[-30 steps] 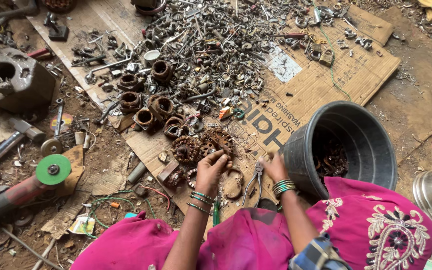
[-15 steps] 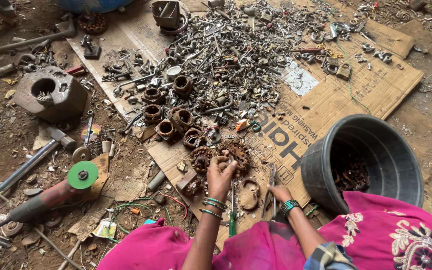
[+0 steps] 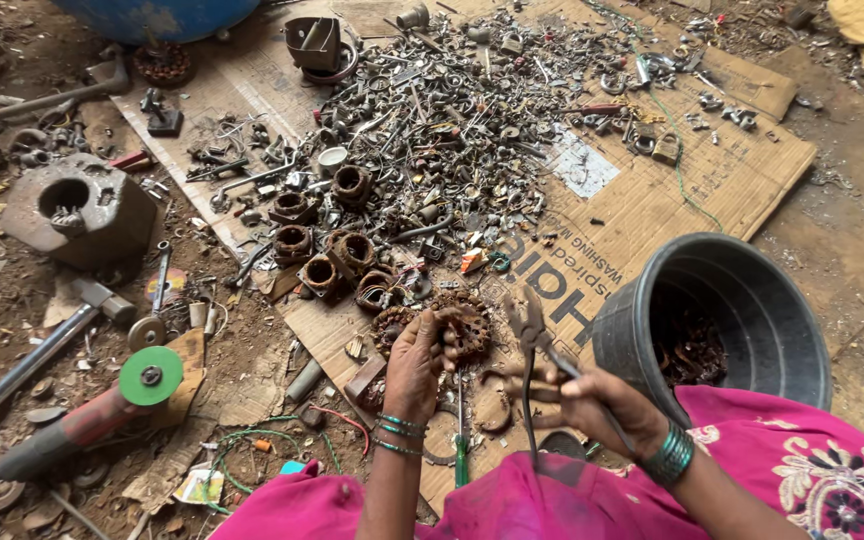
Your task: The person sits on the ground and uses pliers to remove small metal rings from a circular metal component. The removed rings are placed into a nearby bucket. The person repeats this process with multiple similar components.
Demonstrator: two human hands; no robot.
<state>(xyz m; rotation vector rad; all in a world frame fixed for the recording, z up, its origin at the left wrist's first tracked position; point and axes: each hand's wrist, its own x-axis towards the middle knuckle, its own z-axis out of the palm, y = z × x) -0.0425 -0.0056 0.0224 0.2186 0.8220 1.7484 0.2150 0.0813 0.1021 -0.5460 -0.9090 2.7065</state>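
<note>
The rusty wheel [image 3: 464,325] under the left hand [image 3: 417,362] is rough, brown, pitted metal. The pliers [image 3: 532,340] in the right hand [image 3: 592,405] are dull grey steel — matt, not shiny. The cardboard [image 3: 672,190] beneath is plain brown paper board, scuffed and dusty. The bucket [image 3: 642,330] looks like black plastic with a smooth, faintly glossy rim. The scrap heap [image 3: 452,130] is bare grey metal — mostly dull.

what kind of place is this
Probably an informal scrap-metal sorting yard: a heap of mixed grey metal scrap on flattened brown cardboard over bare dirt, rusty copper-wound motor coils, and a green-disc angle grinder.
</note>
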